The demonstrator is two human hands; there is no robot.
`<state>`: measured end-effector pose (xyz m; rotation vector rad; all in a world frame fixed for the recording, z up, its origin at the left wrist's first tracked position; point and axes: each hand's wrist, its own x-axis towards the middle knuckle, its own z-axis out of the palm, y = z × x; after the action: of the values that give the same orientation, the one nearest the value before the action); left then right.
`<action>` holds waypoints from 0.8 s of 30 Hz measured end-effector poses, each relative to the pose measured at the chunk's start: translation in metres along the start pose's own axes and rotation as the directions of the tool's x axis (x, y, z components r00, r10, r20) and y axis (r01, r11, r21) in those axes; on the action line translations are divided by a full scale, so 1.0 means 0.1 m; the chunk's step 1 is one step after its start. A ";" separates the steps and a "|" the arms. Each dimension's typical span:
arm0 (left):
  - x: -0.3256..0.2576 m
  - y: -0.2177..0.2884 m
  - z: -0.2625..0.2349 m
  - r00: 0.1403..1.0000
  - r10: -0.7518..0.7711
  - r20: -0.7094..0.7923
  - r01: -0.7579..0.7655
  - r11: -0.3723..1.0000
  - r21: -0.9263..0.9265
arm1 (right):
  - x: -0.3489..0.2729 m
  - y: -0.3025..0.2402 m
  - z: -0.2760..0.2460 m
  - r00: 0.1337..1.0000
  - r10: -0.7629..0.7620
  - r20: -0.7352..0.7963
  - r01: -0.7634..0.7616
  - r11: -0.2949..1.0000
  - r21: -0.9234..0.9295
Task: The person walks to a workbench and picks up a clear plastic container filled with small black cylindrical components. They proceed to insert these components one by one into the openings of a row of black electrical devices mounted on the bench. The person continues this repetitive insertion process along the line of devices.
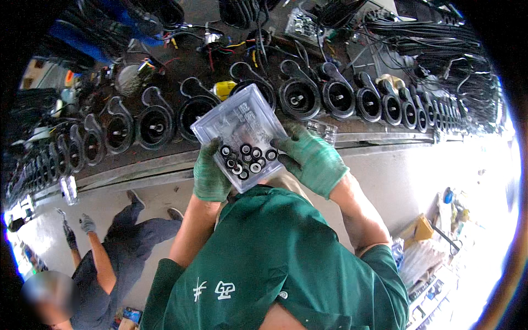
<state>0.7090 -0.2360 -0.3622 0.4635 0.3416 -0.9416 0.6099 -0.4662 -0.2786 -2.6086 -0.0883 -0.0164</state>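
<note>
A clear plastic box (240, 122) is tilted in front of me, above the bench's near edge. Several small black rings with pale inner sleeves (246, 149) lie gathered in its near part. My left hand (213, 175), in a green glove, grips the box's left side, thumb over the rim. From the right, my green-gloved right hand (314, 160) reaches over the box's rim with fingers closed. One black ring (271, 154) sits at its fingertips, a little apart from the others.
Round black housings with curved hooks (300, 99) stand in a long row on the bench (352, 136). Behind them lie black cable bundles (423, 33) and coloured wires. A yellow object (224, 89) stands behind the box. Another person (118, 250) works at the lower left.
</note>
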 end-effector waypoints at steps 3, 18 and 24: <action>0.16 -0.05 -0.10 1.000 -0.021 0.008 0.021 1.000 -0.020 | -0.03 0.00 0.07 0.942 0.257 0.216 -0.256 0.966 -0.036; 0.26 -0.81 0.56 0.991 0.117 -0.058 -0.113 0.992 0.063 | -0.28 0.90 -0.20 0.983 -0.149 -0.112 0.142 0.988 -0.069; 0.41 -1.50 0.86 0.984 0.136 -0.115 -0.137 0.991 0.007 | -0.57 1.41 -0.72 0.982 -0.186 -0.033 0.187 0.980 0.060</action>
<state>0.6133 -0.3842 -0.3432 0.5355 0.4101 -0.7829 0.5632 -0.6269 -0.2896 -2.5279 -0.3188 -0.1137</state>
